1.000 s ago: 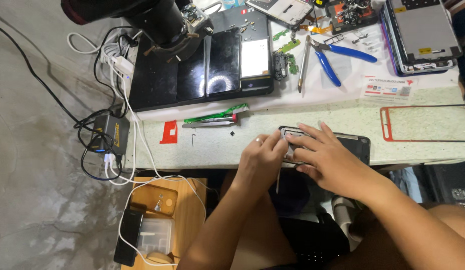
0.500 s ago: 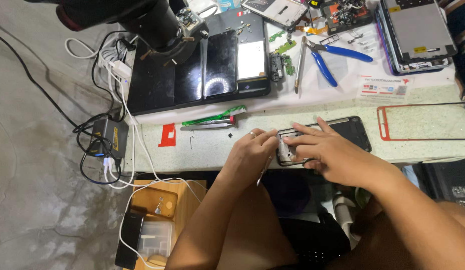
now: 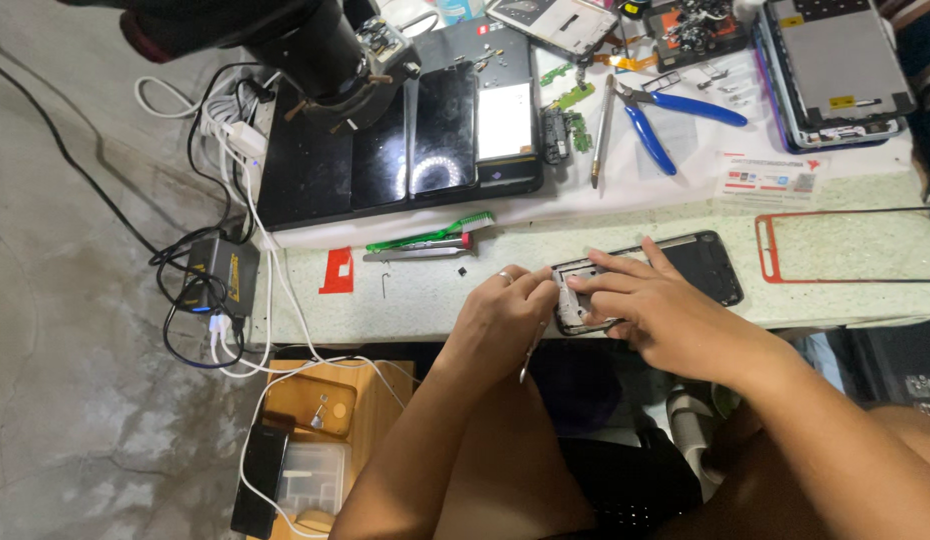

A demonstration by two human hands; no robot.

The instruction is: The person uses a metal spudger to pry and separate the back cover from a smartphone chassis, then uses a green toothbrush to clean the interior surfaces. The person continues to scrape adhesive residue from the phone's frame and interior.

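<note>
- Head view: an opened phone (image 3: pixel 645 280) is seen lying flat at the near edge of the light worktable (image 3: pixel 435 295).
- Its left end is pinched by the left hand (image 3: pixel 500 325), fingers curled.
- Its frame is pressed by the right hand (image 3: pixel 665 315), fingers extended.
- A green toothbrush (image 3: pixel 430 232) is placed nearby, blue pliers (image 3: pixel 670 115) farther back.

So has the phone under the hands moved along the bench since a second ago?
Yes. The phone has slid left along the bench, away from the red frame and toward the green toothbrush. Both hands went with it.
</note>
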